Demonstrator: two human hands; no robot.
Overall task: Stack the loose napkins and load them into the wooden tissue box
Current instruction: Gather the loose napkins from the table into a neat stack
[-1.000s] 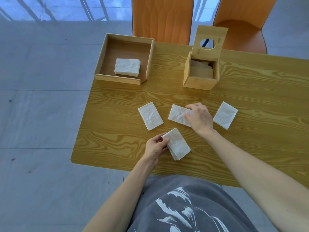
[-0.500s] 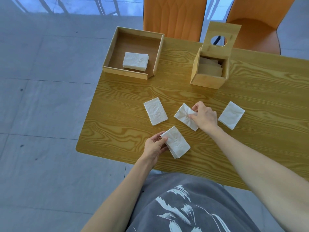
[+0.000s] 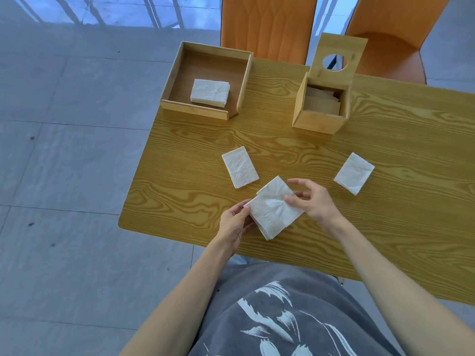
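Observation:
My left hand [image 3: 235, 223] grips the left edge of a small stack of white napkins [image 3: 272, 219] near the table's front edge. A further napkin lies skewed on top of that stack, and my right hand [image 3: 314, 201] pinches its right edge between thumb and finger, the index finger lifted. Two loose napkins lie flat on the table, one to the left [image 3: 240, 167] and one to the right [image 3: 354, 177]. The wooden tissue box [image 3: 318, 119] stands at the back with its lid [image 3: 356, 51] raised upright. Folded sheets show inside it.
A shallow wooden tray [image 3: 195, 111] at the back left holds a folded napkin pile [image 3: 210, 93]. Two orange chairs [image 3: 267, 24] stand behind the wooden table [image 3: 411, 140]. The table's left edge drops to grey floor tiles.
My right hand lifted the middle napkin off the table and carried it toward me onto the stack held by my left hand. The camera view shifted forward.

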